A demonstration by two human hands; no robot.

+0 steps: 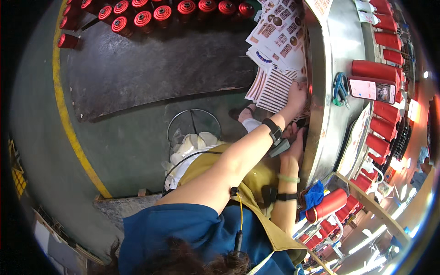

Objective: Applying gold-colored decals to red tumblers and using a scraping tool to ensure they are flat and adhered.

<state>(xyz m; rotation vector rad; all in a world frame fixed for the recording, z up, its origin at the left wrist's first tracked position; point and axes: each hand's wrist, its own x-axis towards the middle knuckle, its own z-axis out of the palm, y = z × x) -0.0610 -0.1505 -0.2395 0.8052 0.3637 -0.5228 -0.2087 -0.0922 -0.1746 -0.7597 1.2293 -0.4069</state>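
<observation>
Left hand: our left hand [298, 97] bends down at the right edge of the brown-and-white striped paper sheets [275, 90]; fingers mostly hidden, so we can't tell how open it is or if it's gripping anything.
Right hand: our right hand [296, 141] is tucked close by the bench's near side, fingers looking a bit curled, can't tell what's in it.
Striped paper: lies next to white printed sheets [279, 39], alongside the grey metal bench top [340, 46], probably for easy reach.
Bench clutter: lit-up smartphone [362, 88] and blue-handled metal tool [340, 89] sit together, likely parked within reach.
Red cylinders: glossy red round-topped containers [162, 13] crowd the black slab's [160, 64] far edge, maybe kept away from the paper.
</observation>
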